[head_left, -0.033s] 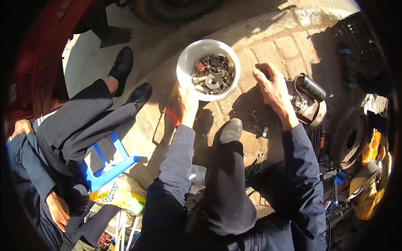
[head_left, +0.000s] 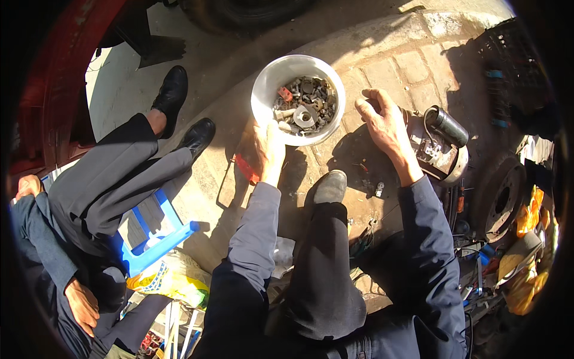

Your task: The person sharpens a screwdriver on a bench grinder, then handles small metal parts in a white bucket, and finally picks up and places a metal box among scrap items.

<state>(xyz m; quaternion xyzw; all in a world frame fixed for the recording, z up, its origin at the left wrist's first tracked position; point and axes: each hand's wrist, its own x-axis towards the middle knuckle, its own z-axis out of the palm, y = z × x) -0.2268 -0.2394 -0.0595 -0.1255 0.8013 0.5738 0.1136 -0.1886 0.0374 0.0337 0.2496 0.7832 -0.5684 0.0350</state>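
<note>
My left hand point(head_left: 270, 151) grips a white plastic bucket point(head_left: 260, 99) by its near left wall, thumb up at the rim. Inside lies a heap of bolts, nuts and other small metal hardware point(head_left: 323, 99). A red piece point(head_left: 285, 94) and a pale ring-shaped part point(head_left: 305, 116) rest on top. My right hand point(head_left: 385, 122) hovers to the right of the bucket, apart from it. Its fingers are curled, with thumb and forefinger close together; whatever may be between them cannot be made out.
A metal unit with a black cylinder point(head_left: 447, 127) stands right of my right hand. Beyond it are a wheel rim point(head_left: 502, 197) and a dark crate point(head_left: 508, 48). Another person's legs point(head_left: 107, 173) and a blue plastic stool point(head_left: 143, 254) are at left. Small parts litter the paving.
My right hand has shifted slightly left, toward the bucket. The bucket stays in my left hand, almost in the same place.
</note>
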